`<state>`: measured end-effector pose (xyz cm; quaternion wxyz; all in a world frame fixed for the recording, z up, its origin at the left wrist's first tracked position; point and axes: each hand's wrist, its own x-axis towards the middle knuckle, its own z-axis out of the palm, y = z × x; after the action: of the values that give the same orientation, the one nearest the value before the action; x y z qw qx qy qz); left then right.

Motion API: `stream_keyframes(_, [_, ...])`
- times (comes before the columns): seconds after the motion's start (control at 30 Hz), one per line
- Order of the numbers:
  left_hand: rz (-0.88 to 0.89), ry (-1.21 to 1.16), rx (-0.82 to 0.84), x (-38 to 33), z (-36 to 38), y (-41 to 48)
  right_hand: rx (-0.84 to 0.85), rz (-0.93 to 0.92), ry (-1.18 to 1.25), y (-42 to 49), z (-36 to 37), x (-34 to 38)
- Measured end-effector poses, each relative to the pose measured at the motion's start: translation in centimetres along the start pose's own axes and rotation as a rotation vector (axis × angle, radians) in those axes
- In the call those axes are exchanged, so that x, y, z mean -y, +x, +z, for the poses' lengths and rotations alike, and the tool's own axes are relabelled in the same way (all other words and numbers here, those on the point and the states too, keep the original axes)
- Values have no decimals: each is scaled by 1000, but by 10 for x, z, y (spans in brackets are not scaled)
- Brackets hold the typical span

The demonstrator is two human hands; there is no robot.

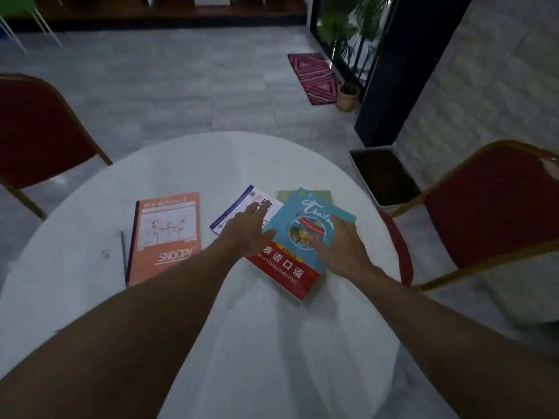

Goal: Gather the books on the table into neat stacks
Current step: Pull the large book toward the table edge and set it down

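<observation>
I see a round white table [211, 164] w/ red chairs either side; a pencil [123, 252] lies beside the orange Snoopy notebook [165, 237], long axis front-to-back. L hand [246, 229] flat, fingers spread, on the white booklet [239, 207]. R hand [338, 244] open, palm down on the blue Thailand book [305, 225], which is angled diagonally, overlapping booklet.

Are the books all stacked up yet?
Not yet. The blue Thailand book already lies on a green one. The left hand reaches onto the white book; the right hand rests on the blue one. The orange Snoopy book lies apart.
</observation>
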<state>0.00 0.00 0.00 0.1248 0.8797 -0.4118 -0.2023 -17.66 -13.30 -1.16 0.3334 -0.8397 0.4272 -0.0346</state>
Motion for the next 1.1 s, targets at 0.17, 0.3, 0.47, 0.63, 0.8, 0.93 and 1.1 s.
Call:
stream_keyframes(0.17, [-47, -36, 106, 4, 32, 12, 39, 112, 30, 0, 28, -29])
stream_keyframes(0.3, [-110, -31, 149, 9, 56, 17, 96, 172, 100, 2, 46, -41])
stream_keyframes(0.47, [-146, -27, 141, 13, 70, 17, 112, 225, 231, 5, 62, -46])
stream_keyframes(0.63, [-218, -150, 156, 10, 65, 11, 61, 319, 295, 3, 62, -49])
stream_keyframes(0.8, [-196, -243, 233, 17, 70, -15, 126, 254, 366, -19, 60, -47])
stream_keyframes(0.93, [-45, -309, 290, 37, 72, -50, 191, 196, 340, -47, 62, -47])
stream_keyframes(1.1, [-4, -391, 315, 57, 84, -117, 282, 105, 236, -86, 74, -40])
